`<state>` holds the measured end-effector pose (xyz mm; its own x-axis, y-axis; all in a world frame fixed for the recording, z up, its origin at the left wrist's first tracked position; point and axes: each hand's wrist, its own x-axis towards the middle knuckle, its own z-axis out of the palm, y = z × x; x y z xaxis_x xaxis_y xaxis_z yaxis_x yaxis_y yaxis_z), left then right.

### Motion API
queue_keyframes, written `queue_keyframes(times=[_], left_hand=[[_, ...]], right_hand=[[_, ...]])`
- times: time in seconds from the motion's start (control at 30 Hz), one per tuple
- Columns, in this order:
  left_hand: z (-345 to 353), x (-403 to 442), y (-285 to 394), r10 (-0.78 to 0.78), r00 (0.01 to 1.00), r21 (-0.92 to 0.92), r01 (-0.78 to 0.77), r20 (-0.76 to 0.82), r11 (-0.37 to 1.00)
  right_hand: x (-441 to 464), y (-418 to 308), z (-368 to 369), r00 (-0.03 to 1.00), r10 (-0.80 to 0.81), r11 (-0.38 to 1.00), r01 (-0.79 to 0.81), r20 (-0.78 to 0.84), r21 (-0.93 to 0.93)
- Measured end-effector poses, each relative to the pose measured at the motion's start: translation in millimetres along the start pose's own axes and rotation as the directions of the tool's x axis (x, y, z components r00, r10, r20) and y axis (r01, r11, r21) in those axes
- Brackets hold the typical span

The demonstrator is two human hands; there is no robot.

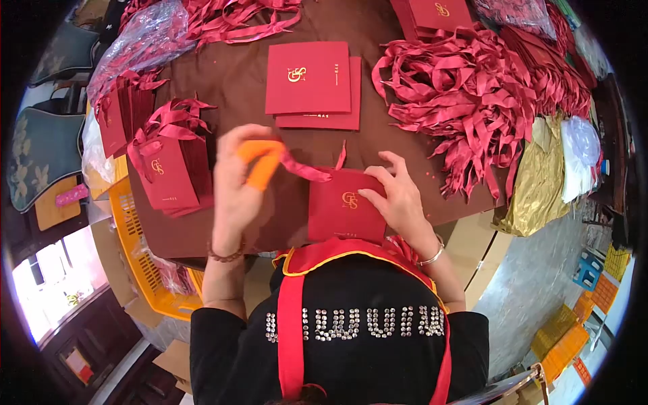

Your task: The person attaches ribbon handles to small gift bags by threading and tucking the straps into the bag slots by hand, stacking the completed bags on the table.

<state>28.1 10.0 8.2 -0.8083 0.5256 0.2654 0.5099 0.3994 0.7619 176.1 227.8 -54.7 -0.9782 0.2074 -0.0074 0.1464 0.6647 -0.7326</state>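
Close to the table's near edge, a red bag with a gold logo [344, 208] stands between my hands. My right hand [398, 196] pinches its upper right edge with thumb and fingers. Up and to the left, my left hand [241, 175] is closed round an orange tool [263, 160], its exact kind unclear. A red ribbon [304, 167] runs from beside the orange tool to the bag's top, where a short ribbon end sticks up. Whether my left fingers also grip the ribbon is hard to tell.
Two flat red pieces [308, 79] lie stacked beyond the bag. Ribboned bags [172, 169] stand at the left. A large heap of red ribbons [466, 94] covers the right side, beside gold wrapping [536, 179]. A yellow crate [145, 270] is below left.
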Motion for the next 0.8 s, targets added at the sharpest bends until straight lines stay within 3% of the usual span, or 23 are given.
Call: queue_keyframes(times=[0.07, 0.1, 0.27, 0.4, 0.57, 0.63, 0.7, 0.77, 0.8], left_hand=[[36, -4, 7, 0.1, 0.993, 0.094, -0.106, 0.066, 0.99], [50, -5, 16, 0.122, 0.976, 0.153, -0.15, 0.178, 0.977], [104, -25, 5, 0.123, 0.943, 0.184, -0.186, 0.308, 0.965], [104, -22, -2, 0.107, 0.944, 0.145, -0.159, 0.311, 0.977], [108, -13, -1, 0.01, 0.938, 0.107, -0.05, 0.346, 0.993], [106, -9, -1, 0.182, 0.983, 0.049, -0.184, 0.034, 0.982], [101, -15, 1, 0.184, 0.981, 0.003, -0.185, 0.068, 0.983], [99, -24, 9, -0.027, 0.964, -0.002, 0.029, 0.265, 1.0], [99, -28, 8, 0.006, 0.919, 0.06, -0.033, 0.395, 0.998]], right_hand=[[-1, -1, 0, 1.0, 0.027, 0.999, -0.027, -0.009, 0.026], [-2, -1, 1, 0.999, 0.034, 0.999, -0.033, -0.011, 0.025], [-6, 1, -9, 0.999, -0.037, 0.997, 0.038, -0.018, 0.063], [-13, 9, -28, 0.989, 0.107, 0.962, -0.128, 0.1, 0.243], [-13, 29, -15, 0.998, 0.055, 0.969, -0.064, 0.042, 0.241], [-13, 31, -16, 0.996, 0.066, 0.955, -0.08, 0.057, 0.285], [-14, 27, -16, 0.958, 0.251, 0.871, -0.287, 0.14, 0.399], [-14, 25, -20, 0.964, 0.232, 0.888, -0.265, 0.131, 0.377], [-14, 26, -21, 0.97, 0.208, 0.905, -0.239, 0.124, 0.353]])
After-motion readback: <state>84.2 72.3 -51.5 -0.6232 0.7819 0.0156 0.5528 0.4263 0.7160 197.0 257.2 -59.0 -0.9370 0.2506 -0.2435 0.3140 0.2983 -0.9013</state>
